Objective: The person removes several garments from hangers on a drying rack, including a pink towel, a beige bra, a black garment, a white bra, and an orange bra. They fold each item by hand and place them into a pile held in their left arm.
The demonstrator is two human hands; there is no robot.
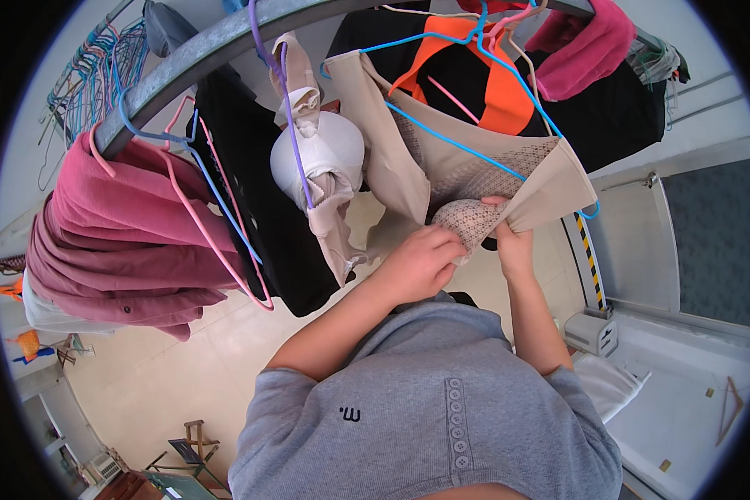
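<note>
Beige mesh-lined undergarment [475,179]: below the metal rail [221,43], draped on a blue hanger [475,150].
Left hand [429,260]: below the rail, pinching the mesh edge with curled fingers.
Right hand [515,244]: below the rail, grasping the same mesh, with fingers partly hidden.
Step at the mesh: apparently adjusting or inspecting.
Next move: likely calls for gentle two-handed spreading, without pulling the hanger askew.

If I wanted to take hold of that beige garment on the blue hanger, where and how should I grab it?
Probably by its patterned lower part, pinched from below. The beige garment hangs on the blue hanger, whose bars crowd its upper part, while the lower cloth dips beneath them and looks thin enough to pinch. The left hand and right hand grip it down there.
</note>
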